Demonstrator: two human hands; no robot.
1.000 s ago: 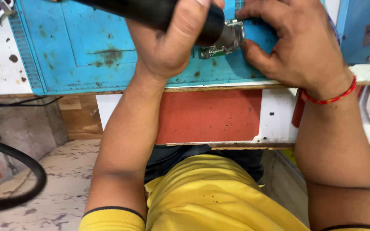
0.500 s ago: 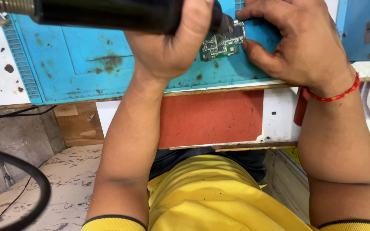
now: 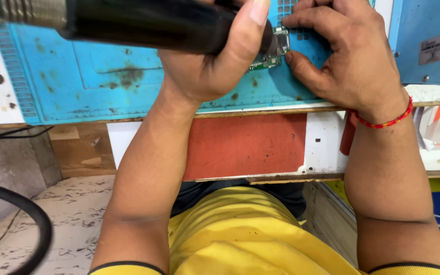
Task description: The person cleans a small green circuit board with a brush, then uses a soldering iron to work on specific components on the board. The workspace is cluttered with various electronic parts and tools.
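Green circuit board (image 3: 273, 51) lies on the blue mat (image 3: 128, 76) at the counter's edge; our right hand (image 3: 352, 61) pins it with closed fingers while our left hand (image 3: 215, 61) grips the black hot-air handle (image 3: 143, 23). We judge steadiness matters most.

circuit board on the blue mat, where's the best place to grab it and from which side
Judging from the view, take the small green circuit board by its thin edges. It lies flat on the blue mat, so pinch from above. The right hand already has its fingers there; the left hand holds a black tool.
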